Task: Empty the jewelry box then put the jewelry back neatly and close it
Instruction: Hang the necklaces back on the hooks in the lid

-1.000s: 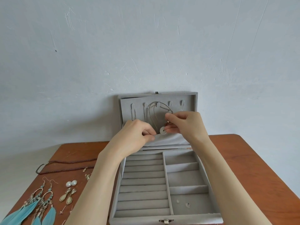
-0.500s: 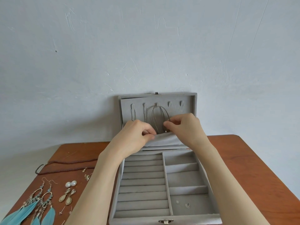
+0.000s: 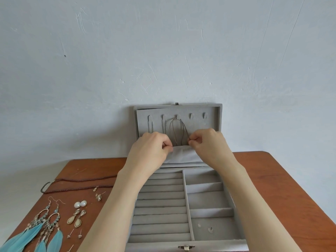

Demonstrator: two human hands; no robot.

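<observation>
Box [image 3: 179,206] lid: both grips, left hand [image 3: 151,150] and right hand [image 3: 207,144], pinch the pocket [image 3: 183,155]; chains [image 3: 177,131] above could snag.

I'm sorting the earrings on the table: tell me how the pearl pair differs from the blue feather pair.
The pearl earrings are small, round and white; the feather earrings are long, blue and dangly. The feather pair has wire hooks and metal loops; the pearl pair shows none. Both lie as pairs on the wooden table, outside the jewelry box.

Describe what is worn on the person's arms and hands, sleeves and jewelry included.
Nothing is worn. The left hand and right hand are bare, with no rings, watch, bracelets or gloves showing. Both forearms are bare to the frame's bottom edge; no sleeve shows.
</observation>
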